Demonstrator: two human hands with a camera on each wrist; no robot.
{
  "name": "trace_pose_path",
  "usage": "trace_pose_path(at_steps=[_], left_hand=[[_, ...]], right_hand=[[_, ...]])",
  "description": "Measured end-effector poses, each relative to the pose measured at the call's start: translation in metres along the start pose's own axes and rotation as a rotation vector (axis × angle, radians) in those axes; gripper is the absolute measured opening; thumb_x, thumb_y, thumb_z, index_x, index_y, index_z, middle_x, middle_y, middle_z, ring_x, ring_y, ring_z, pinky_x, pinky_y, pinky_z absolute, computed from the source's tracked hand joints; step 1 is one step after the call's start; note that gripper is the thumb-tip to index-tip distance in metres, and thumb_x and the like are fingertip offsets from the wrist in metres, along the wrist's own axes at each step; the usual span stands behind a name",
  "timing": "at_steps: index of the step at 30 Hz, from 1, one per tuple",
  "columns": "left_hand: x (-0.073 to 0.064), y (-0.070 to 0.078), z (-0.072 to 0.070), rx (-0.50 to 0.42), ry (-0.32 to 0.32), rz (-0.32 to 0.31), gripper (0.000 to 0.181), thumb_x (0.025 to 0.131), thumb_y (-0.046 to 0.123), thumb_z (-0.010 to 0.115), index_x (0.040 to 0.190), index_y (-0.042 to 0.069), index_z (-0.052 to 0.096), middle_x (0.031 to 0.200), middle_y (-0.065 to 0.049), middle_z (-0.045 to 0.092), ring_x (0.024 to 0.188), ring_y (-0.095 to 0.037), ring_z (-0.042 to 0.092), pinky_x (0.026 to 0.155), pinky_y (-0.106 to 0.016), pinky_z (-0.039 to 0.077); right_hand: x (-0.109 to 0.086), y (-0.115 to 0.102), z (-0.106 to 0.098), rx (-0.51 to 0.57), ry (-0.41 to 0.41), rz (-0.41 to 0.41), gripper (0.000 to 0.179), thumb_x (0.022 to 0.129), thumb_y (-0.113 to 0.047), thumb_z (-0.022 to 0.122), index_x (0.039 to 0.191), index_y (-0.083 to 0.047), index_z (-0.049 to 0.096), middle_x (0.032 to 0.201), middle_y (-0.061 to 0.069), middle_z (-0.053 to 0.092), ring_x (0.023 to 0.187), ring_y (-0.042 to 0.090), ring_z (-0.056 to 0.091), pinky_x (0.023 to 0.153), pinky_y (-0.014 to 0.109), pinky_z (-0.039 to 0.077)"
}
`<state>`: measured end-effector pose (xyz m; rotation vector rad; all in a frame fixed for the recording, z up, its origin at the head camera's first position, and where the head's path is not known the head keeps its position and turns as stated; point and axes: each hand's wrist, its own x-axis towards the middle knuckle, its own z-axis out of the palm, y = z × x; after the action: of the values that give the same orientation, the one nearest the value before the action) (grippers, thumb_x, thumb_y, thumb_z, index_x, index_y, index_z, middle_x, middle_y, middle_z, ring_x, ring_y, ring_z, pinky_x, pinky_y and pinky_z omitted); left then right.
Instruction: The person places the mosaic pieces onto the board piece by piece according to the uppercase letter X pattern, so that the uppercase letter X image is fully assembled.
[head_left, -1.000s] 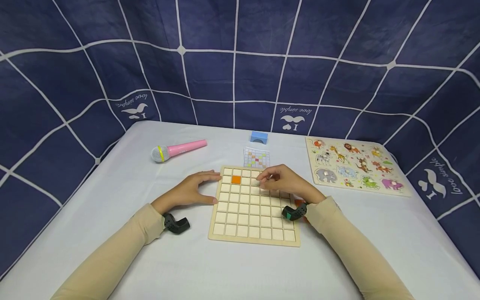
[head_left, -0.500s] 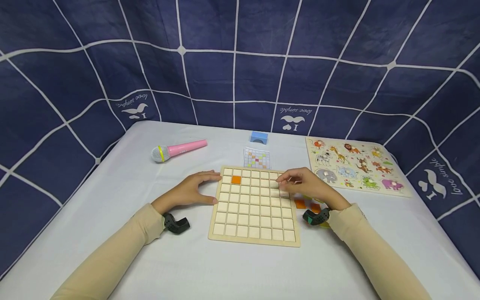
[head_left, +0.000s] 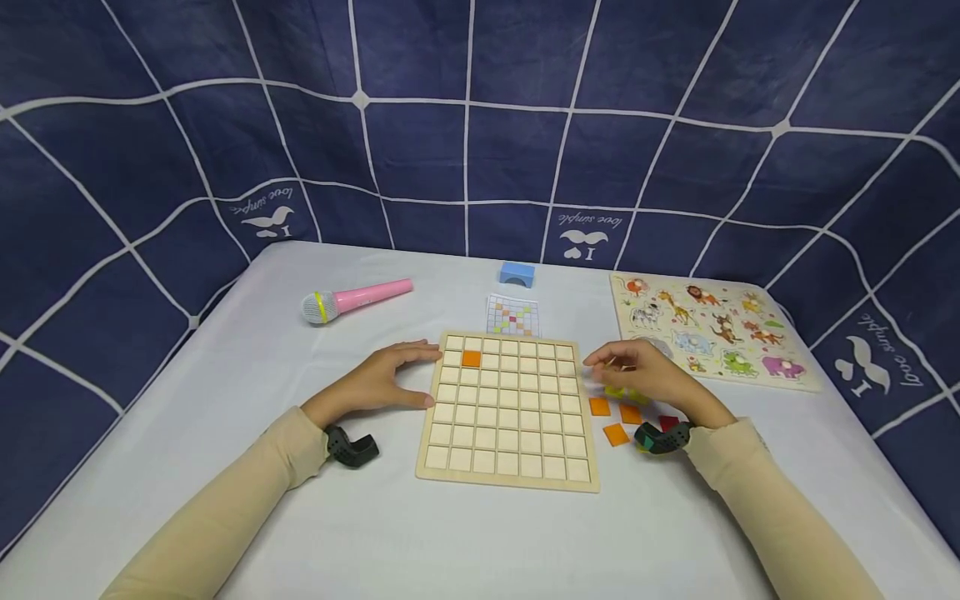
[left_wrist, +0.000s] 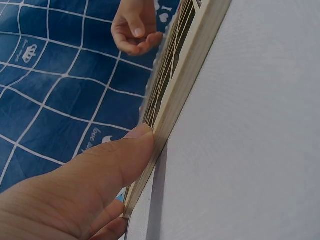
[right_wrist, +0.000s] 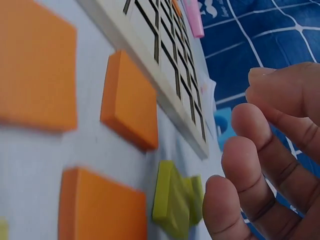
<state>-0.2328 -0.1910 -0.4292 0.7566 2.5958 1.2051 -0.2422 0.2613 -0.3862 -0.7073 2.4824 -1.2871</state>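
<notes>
A wooden grid board lies flat on the table, with one orange tile set in a square near its far left corner. At the board's left edge, my left hand rests with thumb and fingertips touching the side; the thumb presses the rim in the left wrist view. Off the right edge hovers my right hand, fingers loosely bent and nothing between them. Under and near it lie several loose orange tiles, yellow-green tiles and a red tile, partly hidden by the hand and wrist camera.
Behind the board lies a printed pattern card, with a blue arch block beyond it. A pink toy microphone is at the back left. An animal peg puzzle lies at the back right.
My right hand has moved right, from over the board's upper middle to the loose tiles, uncovering the right columns and several tiles. My left hand has stayed at the left edge.
</notes>
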Motion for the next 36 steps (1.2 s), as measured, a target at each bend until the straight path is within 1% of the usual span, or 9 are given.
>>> trace_pose_path(at_steps=[4, 8, 11, 14, 18, 21, 29, 36], left_hand=[[0.000, -0.001, 0.000, 0.000, -0.001, -0.008, 0.081, 0.084, 0.029, 0.095, 0.152, 0.002, 0.061, 0.163, -0.013, 0.053, 0.160, -0.038, 0.034, 0.131, -0.061, 0.024], [0.000, -0.002, 0.000, 0.009, 0.007, 0.008, 0.080, 0.085, 0.029, 0.095, 0.152, 0.001, 0.061, 0.163, -0.015, 0.053, 0.159, -0.041, 0.035, 0.130, -0.063, 0.024], [0.000, -0.002, -0.001, 0.005, 0.012, 0.009, 0.080, 0.085, 0.029, 0.095, 0.152, 0.001, 0.061, 0.163, -0.015, 0.052, 0.159, -0.041, 0.035, 0.130, -0.063, 0.023], [0.000, -0.002, -0.002, 0.005, 0.015, 0.012, 0.080, 0.085, 0.029, 0.095, 0.152, 0.002, 0.061, 0.163, -0.015, 0.053, 0.159, -0.040, 0.035, 0.130, -0.063, 0.023], [-0.001, -0.001, -0.001, 0.000, 0.013, 0.004, 0.080, 0.084, 0.029, 0.095, 0.152, 0.002, 0.061, 0.163, -0.015, 0.053, 0.159, -0.040, 0.035, 0.130, -0.063, 0.023], [-0.003, -0.003, 0.001, -0.002, 0.010, 0.000, 0.081, 0.084, 0.029, 0.095, 0.152, 0.002, 0.061, 0.163, -0.015, 0.053, 0.159, -0.041, 0.035, 0.130, -0.063, 0.023], [-0.004, -0.004, 0.003, 0.007, 0.007, 0.006, 0.081, 0.084, 0.029, 0.095, 0.151, 0.001, 0.061, 0.163, -0.016, 0.052, 0.158, -0.041, 0.037, 0.129, -0.063, 0.025], [-0.001, -0.002, 0.000, 0.005, 0.013, 0.032, 0.079, 0.085, 0.029, 0.095, 0.151, 0.000, 0.062, 0.162, -0.017, 0.054, 0.157, -0.042, 0.037, 0.129, -0.064, 0.024]], right_hand=[[-0.006, 0.003, -0.006, -0.041, 0.019, -0.008, 0.019, 0.101, -0.001, 0.072, 0.118, 0.007, 0.076, 0.102, 0.012, 0.076, 0.073, 0.018, 0.063, 0.064, 0.027, 0.057], [-0.011, 0.004, -0.011, -0.102, 0.030, 0.015, 0.019, 0.101, -0.003, 0.074, 0.118, 0.006, 0.077, 0.100, 0.008, 0.073, 0.075, 0.018, 0.063, 0.064, 0.026, 0.056], [-0.014, 0.004, -0.016, -0.163, 0.036, 0.037, 0.019, 0.099, -0.004, 0.076, 0.116, 0.004, 0.078, 0.099, 0.005, 0.072, 0.079, 0.018, 0.060, 0.067, 0.024, 0.053], [-0.015, 0.007, -0.020, -0.210, 0.035, 0.045, 0.017, 0.098, -0.003, 0.077, 0.114, 0.003, 0.079, 0.097, 0.003, 0.071, 0.080, 0.016, 0.056, 0.068, 0.024, 0.049], [-0.017, 0.012, -0.022, -0.212, 0.010, 0.076, 0.019, 0.095, -0.004, 0.081, 0.112, 0.005, 0.079, 0.093, 0.001, 0.071, 0.074, 0.013, 0.053, 0.066, 0.024, 0.046], [-0.019, 0.014, -0.021, -0.212, -0.008, 0.103, 0.023, 0.091, -0.006, 0.085, 0.111, 0.004, 0.079, 0.090, 0.000, 0.070, 0.071, 0.011, 0.054, 0.065, 0.024, 0.047], [-0.020, 0.014, -0.015, -0.265, -0.013, 0.103, 0.027, 0.086, -0.015, 0.093, 0.106, -0.001, 0.081, 0.089, -0.002, 0.069, 0.068, 0.012, 0.052, 0.063, 0.024, 0.046], [-0.020, 0.014, -0.015, -0.318, 0.007, 0.096, 0.027, 0.084, -0.013, 0.094, 0.103, -0.001, 0.080, 0.088, -0.001, 0.069, 0.067, 0.013, 0.051, 0.061, 0.025, 0.045]])
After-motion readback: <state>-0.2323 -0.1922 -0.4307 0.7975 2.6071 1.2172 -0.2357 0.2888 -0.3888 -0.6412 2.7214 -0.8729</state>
